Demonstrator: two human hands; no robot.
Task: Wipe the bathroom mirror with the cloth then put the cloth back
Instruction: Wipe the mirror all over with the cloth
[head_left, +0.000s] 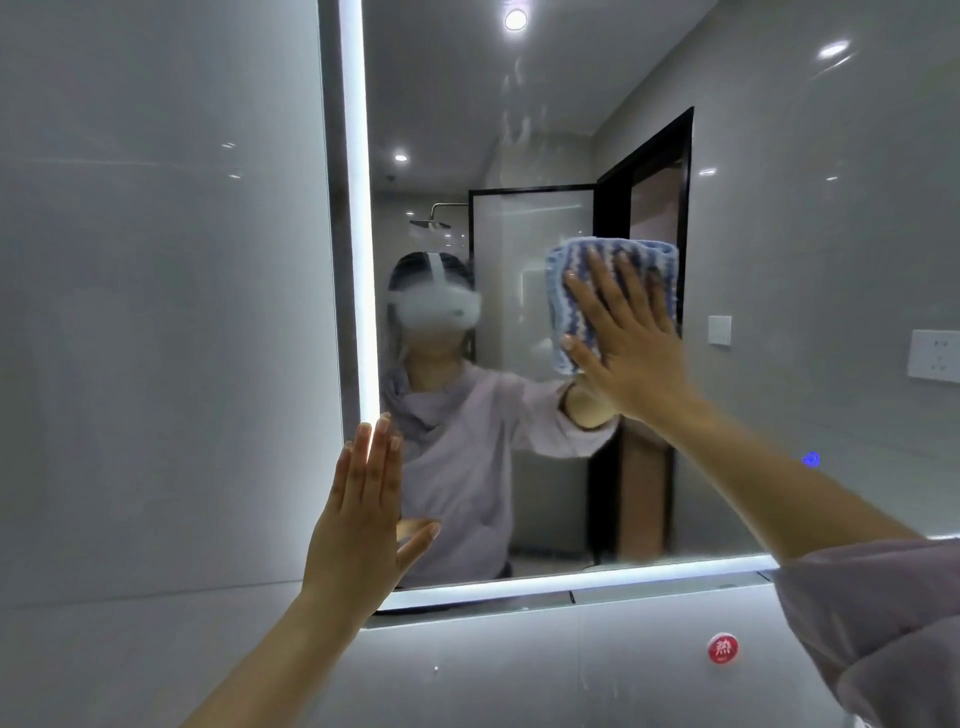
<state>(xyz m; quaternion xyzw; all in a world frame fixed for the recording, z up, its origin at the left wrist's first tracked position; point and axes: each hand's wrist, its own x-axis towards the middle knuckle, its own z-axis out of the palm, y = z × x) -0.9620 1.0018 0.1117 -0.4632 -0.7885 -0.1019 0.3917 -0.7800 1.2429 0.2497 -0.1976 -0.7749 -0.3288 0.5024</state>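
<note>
A large wall mirror (519, 130) with a lit white border fills the middle and right of the view. My right hand (631, 343) lies flat, fingers spread, pressing a folded blue and white striped cloth (576, 265) against the glass at mid height. My left hand (363, 519) rests flat against the mirror's lower left corner, fingers together and holding nothing. Faint smears show on the glass above the cloth. The mirror reflects a person in a pale lilac top wearing a headset.
Glossy grey wall tiles (156, 312) lie left of the mirror and below it. A round red sticker (722, 648) sits on the tile under the mirror. A small blue light (811, 459) glows on the glass at the right. My lilac sleeve (883, 613) fills the lower right.
</note>
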